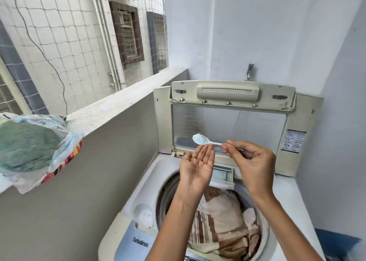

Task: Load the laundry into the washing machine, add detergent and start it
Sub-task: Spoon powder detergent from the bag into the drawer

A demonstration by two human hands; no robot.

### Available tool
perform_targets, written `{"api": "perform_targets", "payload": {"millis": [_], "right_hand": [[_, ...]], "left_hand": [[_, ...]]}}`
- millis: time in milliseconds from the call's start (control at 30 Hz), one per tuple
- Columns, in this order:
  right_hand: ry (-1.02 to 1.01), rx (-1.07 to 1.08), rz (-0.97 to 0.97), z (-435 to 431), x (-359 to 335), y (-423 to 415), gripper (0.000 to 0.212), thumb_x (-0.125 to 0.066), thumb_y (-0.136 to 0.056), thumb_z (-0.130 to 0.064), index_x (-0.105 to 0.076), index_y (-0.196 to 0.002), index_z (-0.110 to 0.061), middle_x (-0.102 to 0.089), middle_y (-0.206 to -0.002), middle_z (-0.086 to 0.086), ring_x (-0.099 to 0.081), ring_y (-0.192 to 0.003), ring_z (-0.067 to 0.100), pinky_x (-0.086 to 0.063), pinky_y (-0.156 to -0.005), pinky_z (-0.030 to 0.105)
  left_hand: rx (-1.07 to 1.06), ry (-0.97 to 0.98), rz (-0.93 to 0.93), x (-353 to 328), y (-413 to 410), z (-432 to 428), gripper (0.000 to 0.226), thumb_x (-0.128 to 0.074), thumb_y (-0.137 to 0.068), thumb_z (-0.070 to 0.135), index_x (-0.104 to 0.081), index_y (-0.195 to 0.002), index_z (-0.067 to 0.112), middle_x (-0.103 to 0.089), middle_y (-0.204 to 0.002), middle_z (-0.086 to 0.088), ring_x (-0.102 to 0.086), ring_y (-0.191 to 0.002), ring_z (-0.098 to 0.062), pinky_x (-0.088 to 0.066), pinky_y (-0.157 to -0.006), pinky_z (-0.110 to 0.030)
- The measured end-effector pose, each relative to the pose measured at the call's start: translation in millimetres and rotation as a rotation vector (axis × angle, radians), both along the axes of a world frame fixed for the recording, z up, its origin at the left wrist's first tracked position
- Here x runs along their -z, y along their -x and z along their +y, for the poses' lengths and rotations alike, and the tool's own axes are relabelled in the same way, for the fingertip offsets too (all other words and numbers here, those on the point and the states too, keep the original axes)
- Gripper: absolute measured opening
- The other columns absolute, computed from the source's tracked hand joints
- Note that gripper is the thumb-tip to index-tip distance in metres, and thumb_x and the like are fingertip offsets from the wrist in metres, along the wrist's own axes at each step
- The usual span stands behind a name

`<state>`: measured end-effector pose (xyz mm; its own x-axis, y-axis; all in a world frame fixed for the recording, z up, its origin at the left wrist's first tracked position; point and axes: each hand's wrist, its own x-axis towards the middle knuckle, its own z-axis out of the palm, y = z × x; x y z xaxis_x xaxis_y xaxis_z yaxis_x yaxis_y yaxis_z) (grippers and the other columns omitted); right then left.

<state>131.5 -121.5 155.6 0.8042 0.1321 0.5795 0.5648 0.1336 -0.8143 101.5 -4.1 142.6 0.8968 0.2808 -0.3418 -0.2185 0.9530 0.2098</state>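
Spillage is the worry: the heaped spoon (210, 142) hovers above and behind the detergent drawer (221, 174), so a wobble could dump powder (198, 138) past it. The right hand (251, 161) has a fingertip grip pinching the handle. The left hand (197, 164) lies flat, palm up, above the drawer's left end, holding nothing. The laundry (221, 225) sits in the drum (164, 197) in front of the drawer.

The left edge cuts the blurred plastic bag of green powder (25, 148). The handle end of the white plastic spoon (200, 139) hides in the right hand (254, 161). Print on the grey lid sticker (294, 141) is unreadable.
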Motion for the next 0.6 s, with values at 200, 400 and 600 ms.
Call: {"api": "perform_targets", "payload": {"millis": [200, 400, 600], "right_hand": [[0.026, 0.123, -0.052, -12, 20, -24, 0.018, -0.075, -0.071, -0.004, -0.072, -0.086, -0.013, -0.073, -0.079, 0.003, -0.071, -0.072, 0.014, -0.057, -0.071, 0.029], [0.032, 0.198, -0.031, -22, 46, -43, 0.019, -0.076, -0.071, -0.002, -0.071, -0.085, -0.015, -0.073, -0.079, 0.003, -0.071, -0.072, 0.011, -0.057, -0.072, 0.027], [0.095, 0.246, -0.028, -31, 83, -58, 0.019, -0.076, -0.071, -0.003, -0.072, -0.086, -0.013, -0.073, -0.079, -0.001, -0.07, -0.072, 0.01, -0.056, -0.07, 0.026]], "left_hand": [[0.089, -0.001, 0.008, 14, -32, -12, 0.048, -0.021, -0.103, 0.025, -0.052, -0.106, -0.012, -0.046, -0.137, -0.024, -0.044, -0.128, -0.033, -0.056, -0.052, -0.04], [0.135, 0.002, 0.044, 39, -60, -13, 0.048, -0.02, -0.103, 0.023, -0.043, -0.129, -0.009, -0.045, -0.138, -0.024, -0.044, -0.129, -0.033, -0.056, -0.053, -0.039], [0.155, 0.025, 0.133, 70, -75, -11, 0.047, -0.021, -0.103, 0.022, -0.046, -0.127, -0.009, -0.046, -0.138, -0.024, -0.053, -0.121, -0.032, -0.057, -0.065, -0.037]]}}
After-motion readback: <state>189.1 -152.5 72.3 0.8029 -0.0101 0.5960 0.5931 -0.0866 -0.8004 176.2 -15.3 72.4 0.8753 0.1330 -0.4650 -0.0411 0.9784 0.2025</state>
